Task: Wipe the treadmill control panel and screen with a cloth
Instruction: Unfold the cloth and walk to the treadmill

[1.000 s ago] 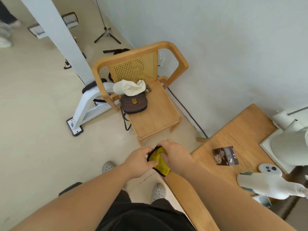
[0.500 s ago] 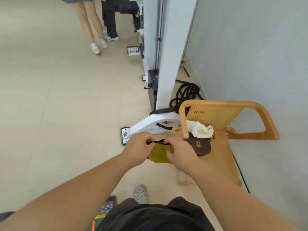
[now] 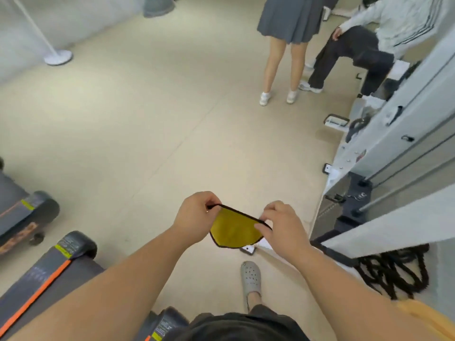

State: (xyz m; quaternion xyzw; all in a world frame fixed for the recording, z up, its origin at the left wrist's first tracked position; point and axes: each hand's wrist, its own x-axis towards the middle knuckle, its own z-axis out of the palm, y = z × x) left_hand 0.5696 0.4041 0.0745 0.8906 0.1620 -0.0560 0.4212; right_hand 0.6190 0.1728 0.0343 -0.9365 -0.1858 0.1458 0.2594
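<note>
Left hand and right hand each pinch the cloth by its top edge; spreading it flat should give a broad wiping face.

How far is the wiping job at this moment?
Done: the yellow cloth is picked up. In hand: the left hand and right hand pinch its top edge, holding it spread. Left: all the wiping; only treadmill belt ends show at lower left, no control panel or screen in view.
</note>
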